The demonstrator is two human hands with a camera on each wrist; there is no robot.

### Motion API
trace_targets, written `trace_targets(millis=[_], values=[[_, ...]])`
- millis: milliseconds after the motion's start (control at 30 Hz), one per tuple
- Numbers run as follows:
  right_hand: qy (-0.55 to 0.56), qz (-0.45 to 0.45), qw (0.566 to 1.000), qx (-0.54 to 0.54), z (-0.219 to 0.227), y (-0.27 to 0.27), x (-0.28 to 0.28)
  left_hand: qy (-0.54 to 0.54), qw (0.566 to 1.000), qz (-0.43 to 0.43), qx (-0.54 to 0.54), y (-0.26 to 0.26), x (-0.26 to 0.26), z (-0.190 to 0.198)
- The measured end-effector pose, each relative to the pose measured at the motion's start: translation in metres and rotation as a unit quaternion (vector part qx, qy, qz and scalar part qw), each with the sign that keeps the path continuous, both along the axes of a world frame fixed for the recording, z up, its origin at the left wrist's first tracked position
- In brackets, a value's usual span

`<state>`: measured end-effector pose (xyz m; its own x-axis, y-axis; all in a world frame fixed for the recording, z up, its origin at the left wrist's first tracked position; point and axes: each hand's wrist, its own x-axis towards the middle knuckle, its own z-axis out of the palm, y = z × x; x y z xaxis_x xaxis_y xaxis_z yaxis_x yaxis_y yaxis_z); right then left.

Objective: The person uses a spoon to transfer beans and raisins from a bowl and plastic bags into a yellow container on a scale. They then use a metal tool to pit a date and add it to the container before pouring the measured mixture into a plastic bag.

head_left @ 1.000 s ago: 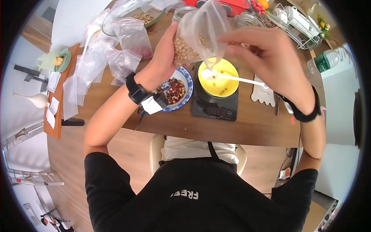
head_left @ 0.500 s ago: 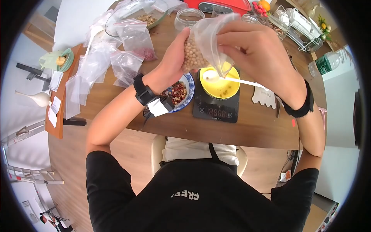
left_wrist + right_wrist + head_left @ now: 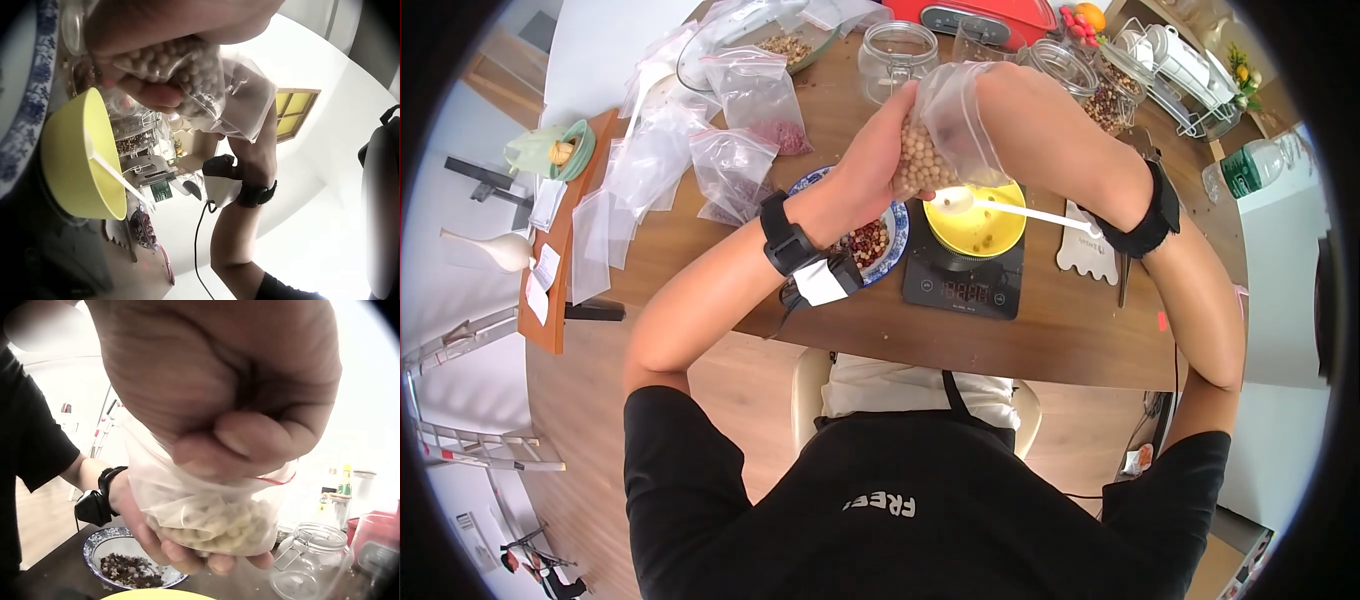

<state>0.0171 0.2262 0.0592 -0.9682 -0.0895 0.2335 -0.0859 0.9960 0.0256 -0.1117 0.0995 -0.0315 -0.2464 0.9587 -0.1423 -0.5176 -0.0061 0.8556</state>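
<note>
My left hand (image 3: 868, 165) grips a clear zip bag (image 3: 960, 110) of pale round beans (image 3: 922, 160) from below and the side. Over the bag's mouth is my right hand (image 3: 1045, 120), its fingers reaching down into the plastic. In the right wrist view its visible fingers (image 3: 250, 437) are curled above the bag, while the fingertips are hidden; I cannot tell whether they pinch anything. Beneath the bag, a yellow bowl (image 3: 1005, 235) with a few small beans sits on a black kitchen scale (image 3: 960, 292). A white spoon (image 3: 1040, 212) lies across the bowl.
A blue-patterned bowl (image 3: 897, 248) of mixed beans stands left of the scale. Zip bags (image 3: 735, 165) lie farther left. Glass jars (image 3: 895, 55) and a red appliance (image 3: 990, 15) stand at the back. A notched scraper (image 3: 1088, 255) lies right of the scale.
My right hand has gone from the bag's edge deeper into its mouth. My left hand and the bag have shifted slightly to the right.
</note>
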Motion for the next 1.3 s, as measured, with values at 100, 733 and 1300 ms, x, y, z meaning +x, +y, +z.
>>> trace_targets(millis=[100, 733, 1300], values=[[0.037, 0.021, 0.999, -0.022, -0.009, 0.007, -0.004, 0.001, 1.0, 0.002, 0.004, -0.001, -0.001, 0.001], [0.003, -0.086, 0.97, -0.226, 0.004, 0.022, 0.043, 0.004, 0.996, 0.076, -0.05, -0.018, -0.039, -0.009], [0.112, -0.141, 0.938, -0.298, 0.013, 0.005, 0.038, -0.004, 0.999, 0.044, -0.01, -0.013, -0.033, -0.006]])
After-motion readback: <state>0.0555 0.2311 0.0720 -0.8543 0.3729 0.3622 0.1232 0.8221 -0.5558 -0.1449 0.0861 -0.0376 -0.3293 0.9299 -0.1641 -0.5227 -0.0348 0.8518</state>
